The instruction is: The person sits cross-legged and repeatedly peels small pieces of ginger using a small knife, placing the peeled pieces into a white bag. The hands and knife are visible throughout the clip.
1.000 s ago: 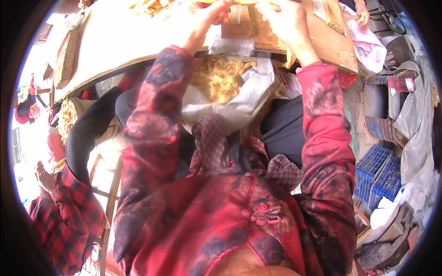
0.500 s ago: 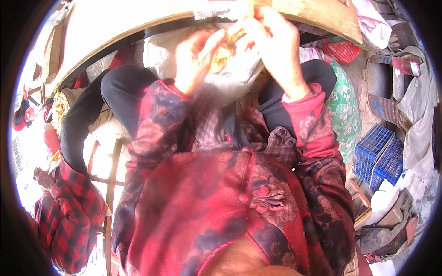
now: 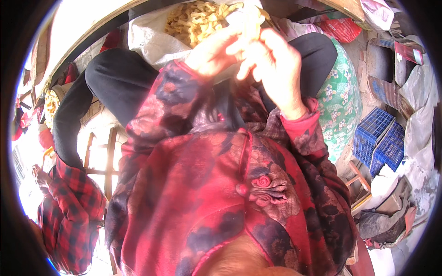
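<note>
In front of my chest both hands come together at a pale yellow, strip-like piece (image 3: 252, 24), washed out by bright light, so its kind is unclear. My left hand (image 3: 215, 51) closes on its lower left side with the fingertips. From the right, my right hand (image 3: 279, 69) pinches it, the lower fingers curled beneath. Just beyond my left hand a heap of pale yellow, strip-like pieces (image 3: 195, 22) lies in a white sack (image 3: 149, 43) between my knees.
A wooden tabletop (image 3: 87, 32) curves across the far side. At left sits a person in a red-and-black checked shirt (image 3: 73, 211), near a wooden frame (image 3: 110, 152). On the right are a green patterned cloth (image 3: 340, 101), blue plastic crates (image 3: 378, 138) and a small wooden stool (image 3: 358, 184).
My hands have drawn back from the table edge toward me and closer together, with the pale yellow piece between them. The heap in the sack now shows more fully.
</note>
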A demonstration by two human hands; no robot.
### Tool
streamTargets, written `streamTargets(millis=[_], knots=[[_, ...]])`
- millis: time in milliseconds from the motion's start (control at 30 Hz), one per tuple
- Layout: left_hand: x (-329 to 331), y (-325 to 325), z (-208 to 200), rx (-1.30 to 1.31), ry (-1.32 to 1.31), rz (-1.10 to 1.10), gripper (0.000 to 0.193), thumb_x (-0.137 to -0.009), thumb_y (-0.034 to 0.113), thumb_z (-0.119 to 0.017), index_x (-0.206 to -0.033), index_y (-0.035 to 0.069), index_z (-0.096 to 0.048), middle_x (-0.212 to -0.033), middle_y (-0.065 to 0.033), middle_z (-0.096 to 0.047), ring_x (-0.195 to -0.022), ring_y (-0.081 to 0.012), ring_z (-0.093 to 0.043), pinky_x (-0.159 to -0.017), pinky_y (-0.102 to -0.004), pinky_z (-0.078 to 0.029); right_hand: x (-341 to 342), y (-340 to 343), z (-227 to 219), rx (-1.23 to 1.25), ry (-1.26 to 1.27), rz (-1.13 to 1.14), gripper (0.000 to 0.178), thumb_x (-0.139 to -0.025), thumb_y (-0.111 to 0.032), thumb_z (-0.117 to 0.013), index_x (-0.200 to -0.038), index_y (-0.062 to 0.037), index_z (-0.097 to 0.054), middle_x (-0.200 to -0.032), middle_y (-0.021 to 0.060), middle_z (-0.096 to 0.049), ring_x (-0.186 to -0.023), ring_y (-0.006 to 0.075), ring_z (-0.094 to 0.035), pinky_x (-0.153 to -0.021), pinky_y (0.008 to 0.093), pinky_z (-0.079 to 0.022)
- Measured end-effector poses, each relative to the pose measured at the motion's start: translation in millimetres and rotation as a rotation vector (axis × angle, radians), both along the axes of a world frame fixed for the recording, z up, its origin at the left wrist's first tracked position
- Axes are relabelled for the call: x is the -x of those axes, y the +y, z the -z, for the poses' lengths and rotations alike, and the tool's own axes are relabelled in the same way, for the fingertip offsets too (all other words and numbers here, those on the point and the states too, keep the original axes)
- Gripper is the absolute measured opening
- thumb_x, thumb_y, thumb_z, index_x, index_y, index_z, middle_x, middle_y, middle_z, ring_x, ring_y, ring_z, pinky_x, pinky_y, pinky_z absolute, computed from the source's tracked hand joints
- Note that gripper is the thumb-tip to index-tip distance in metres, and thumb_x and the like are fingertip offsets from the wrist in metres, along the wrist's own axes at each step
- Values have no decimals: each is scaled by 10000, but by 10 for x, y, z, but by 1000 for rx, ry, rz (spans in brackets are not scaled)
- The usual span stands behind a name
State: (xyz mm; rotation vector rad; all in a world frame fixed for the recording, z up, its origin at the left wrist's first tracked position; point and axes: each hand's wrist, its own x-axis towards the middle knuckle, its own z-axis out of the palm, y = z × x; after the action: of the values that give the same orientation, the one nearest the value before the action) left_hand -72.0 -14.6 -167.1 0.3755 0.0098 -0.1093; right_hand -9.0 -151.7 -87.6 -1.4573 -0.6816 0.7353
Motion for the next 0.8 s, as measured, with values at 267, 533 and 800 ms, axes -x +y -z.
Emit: streamTargets(millis=[267, 533, 800], knots=[[-15, -244, -141, -523, 98, -127, 131, -876, 126, -593, -964, 49, -652, -833, 8, -640, -760, -96, -590, -671, -250, -478, -179, -40, 170, 52, -497, 151, 131, -927, -115, -556, -973, 2, -591, -651, 76, -610, -553, 123, -629, -494, 247, -467], [106, -267, -165, -1894, 70, -614, 247, -765, -1, -572, -999, 43, -638, -858, -81, -648, -763, -256, -628, -685, -308, -500, -152, -94, 440, 176, -270, 111, 194, -963, -150, -503, -1016, 20, -577, -689, 51, -583, -491, 114, -592, -437, 213, -412], [150, 85, -209, -1539, -250, -263, 319, -788, -90, -549, -1079, 38, -585, -1033, -90, -606, -956, -198, -607, -842, -290, -468, -310, -291, 648, 176, 495, -240, 313, -959, -287, -505, -1031, 8, -581, -691, 47, -615, -445, 85, -494, -432, 207, -365]])
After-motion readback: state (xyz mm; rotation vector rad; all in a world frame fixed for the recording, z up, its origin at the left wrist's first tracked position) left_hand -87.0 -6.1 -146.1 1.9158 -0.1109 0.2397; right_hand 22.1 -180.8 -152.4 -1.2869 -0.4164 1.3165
